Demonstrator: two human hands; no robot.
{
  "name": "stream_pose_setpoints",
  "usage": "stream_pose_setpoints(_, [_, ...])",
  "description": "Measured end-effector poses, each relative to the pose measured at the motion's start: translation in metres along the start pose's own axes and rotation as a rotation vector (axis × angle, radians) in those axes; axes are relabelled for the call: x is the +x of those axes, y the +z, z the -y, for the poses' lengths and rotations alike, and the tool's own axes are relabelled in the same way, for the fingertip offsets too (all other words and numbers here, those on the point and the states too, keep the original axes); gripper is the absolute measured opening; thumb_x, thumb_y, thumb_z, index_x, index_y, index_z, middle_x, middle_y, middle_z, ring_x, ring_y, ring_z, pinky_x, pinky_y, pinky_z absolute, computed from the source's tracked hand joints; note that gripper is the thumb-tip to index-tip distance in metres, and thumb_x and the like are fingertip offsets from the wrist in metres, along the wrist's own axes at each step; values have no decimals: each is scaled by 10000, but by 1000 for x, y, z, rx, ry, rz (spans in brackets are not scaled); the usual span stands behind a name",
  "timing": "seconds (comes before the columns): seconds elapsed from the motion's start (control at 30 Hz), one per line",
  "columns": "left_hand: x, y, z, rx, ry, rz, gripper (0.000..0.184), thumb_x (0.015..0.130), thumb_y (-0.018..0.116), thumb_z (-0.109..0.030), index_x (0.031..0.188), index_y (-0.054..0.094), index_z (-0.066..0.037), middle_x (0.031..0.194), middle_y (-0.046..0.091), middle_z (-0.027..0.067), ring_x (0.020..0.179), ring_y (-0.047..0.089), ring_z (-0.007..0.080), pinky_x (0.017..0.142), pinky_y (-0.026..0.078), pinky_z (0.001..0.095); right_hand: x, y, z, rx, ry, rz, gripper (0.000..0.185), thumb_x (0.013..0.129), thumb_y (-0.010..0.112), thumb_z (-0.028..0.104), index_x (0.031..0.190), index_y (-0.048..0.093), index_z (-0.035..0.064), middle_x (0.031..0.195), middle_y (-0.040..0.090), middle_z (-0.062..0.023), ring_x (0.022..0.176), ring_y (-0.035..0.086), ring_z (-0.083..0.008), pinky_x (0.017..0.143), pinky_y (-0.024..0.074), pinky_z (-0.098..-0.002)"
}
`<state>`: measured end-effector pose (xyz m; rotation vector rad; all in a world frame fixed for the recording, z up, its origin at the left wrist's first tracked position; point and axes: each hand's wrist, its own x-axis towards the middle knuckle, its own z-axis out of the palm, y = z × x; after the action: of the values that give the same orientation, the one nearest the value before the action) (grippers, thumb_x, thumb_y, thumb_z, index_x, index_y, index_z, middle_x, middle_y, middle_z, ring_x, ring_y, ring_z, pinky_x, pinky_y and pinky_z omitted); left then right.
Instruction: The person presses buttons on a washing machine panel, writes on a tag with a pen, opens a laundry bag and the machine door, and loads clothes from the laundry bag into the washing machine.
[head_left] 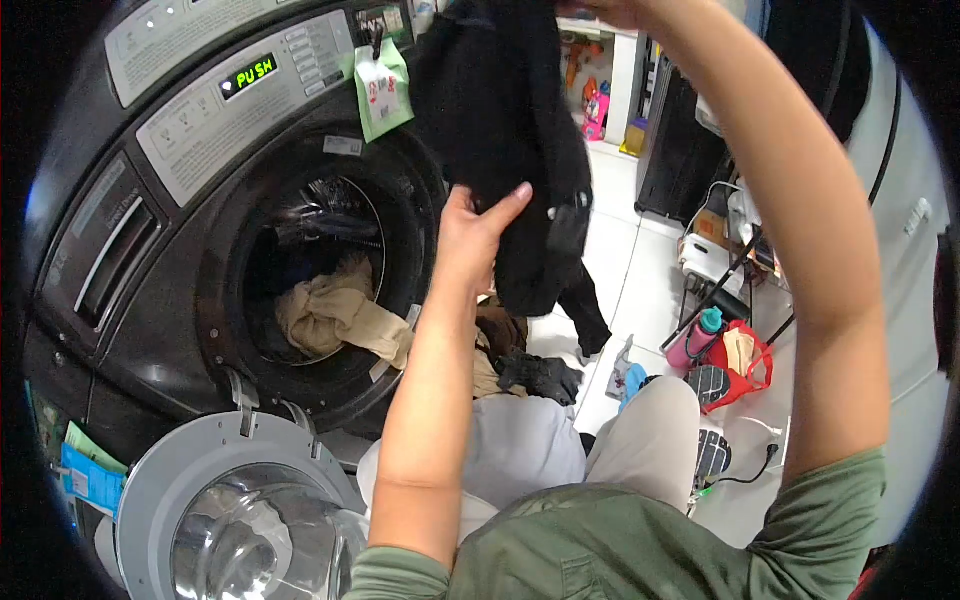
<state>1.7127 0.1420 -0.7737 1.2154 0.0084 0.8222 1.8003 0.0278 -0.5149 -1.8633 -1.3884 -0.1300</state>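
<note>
A black garment [510,130] hangs between my raised arms, in front of the washing machine's right side. My left hand [480,235] grips its lower left part, thumb on top of the cloth. At the top edge of the view, my right hand [610,10] is raised beside the garment's upper end; its fingers are mostly cut off. Beige cloth [340,310] lies in the open drum and spills over its rim [225,290]. Brown and dark clothes [530,370] are heaped low, just beyond my knees.
The round glass door [240,510] hangs open at lower left. A display [248,76] reads PUSH. Green [382,95] and blue [92,478] packets hang on the machines. A pink bottle [692,340], red bag [742,370] and cables [750,475] are at right on white floor tiles [610,260].
</note>
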Motion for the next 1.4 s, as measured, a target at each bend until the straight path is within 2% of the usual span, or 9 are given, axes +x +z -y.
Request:
stream_pose_setpoints(0.27, [10, -61, -59, 466, 275, -171, 322, 772, 746, -16, 1039, 565, -15, 950, 635, 49, 911, 608, 164, 846, 483, 296, -52, -31, -147, 639, -91, -382, 259, 938, 596, 270, 1154, 639, 136, 1069, 672, -42, 992, 647, -194, 818, 533, -352])
stream_pose_setpoints(0.33, [12, -41, -63, 627, 503, -99, 402, 725, 736, 30, 1091, 590, -48, 987, 655, 55, 972, 619, 205, 897, 464, 311, -91, 52, -150, 899, 599, -94, 379, 877, 672, 345, 1146, 625, 83, 1174, 646, -77, 1048, 623, -194, 917, 488, -373])
stream_pose_setpoints(0.53, [-1, -60, -99, 1437, 402, -498, 468, 716, 810, -260, 1089, 596, -74, 998, 682, 157, 927, 655, 351, 801, 516, 422, -142, 114, -198, 847, 228, 66, 303, 685, 630, -93, 953, 686, 36, 922, 673, -58, 880, 629, -157, 814, 499, -288])
stream_pose_setpoints(0.73, [-59, -134, 41, 478, -589, 95, 529, 731, 802, -174, 1135, 591, 95, 1124, 649, 175, 963, 640, 255, 840, 511, 353, -127, 69, -199, -155, -24, -138, 379, 666, 581, -96, 985, 682, 82, 909, 624, -137, 942, 605, -301, 858, 489, -355])
stream_pose_setpoints(0.87, [-45, -157, 20, 634, -297, -328, 281, 718, 730, -12, 970, 608, 8, 889, 652, 78, 790, 620, 170, 712, 508, 308, -154, 62, -208, 225, 174, 771, 465, 742, 735, 76, 1202, 673, 99, 1103, 651, -130, 1027, 584, -248, 916, 452, -346])
stream_pose_setpoints(0.97, [-29, -138, -8, 617, -96, -474, 234, 715, 708, 2, 912, 583, -23, 810, 615, 34, 735, 585, 138, 674, 487, 292, -164, 61, -203, 633, 176, 755, 430, 772, 772, 128, 1193, 687, 116, 1162, 678, -74, 1115, 587, -191, 994, 426, -285])
stream_pose_setpoints(1.1, [-28, -111, -17, 1418, -253, -231, 351, 747, 763, -236, 973, 673, 18, 878, 689, 157, 792, 643, 192, 723, 490, 353, -143, 49, -205, -464, 268, 322, 293, 776, 682, 89, 1064, 730, 84, 899, 713, -170, 876, 700, -247, 792, 544, -366])
stream_pose_setpoints(1.23, [-4, -104, -45, 867, -464, -74, 406, 743, 753, -174, 1076, 623, 16, 933, 686, 136, 809, 665, 276, 787, 516, 418, -128, 48, -219, -793, 277, -64, 226, 813, 576, 59, 981, 718, 9, 790, 693, -185, 811, 720, -274, 708, 586, -415])
stream_pose_setpoints(1.4, [18, -90, -113, 257, -144, -236, 237, 825, 647, 41, 1033, 570, -41, 897, 625, 92, 797, 649, 223, 710, 566, 360, -104, -1, -188, 386, 592, -37, 275, 839, 558, 37, 1085, 632, -62, 856, 632, -170, 634, 691, -250, 566, 625, -350])
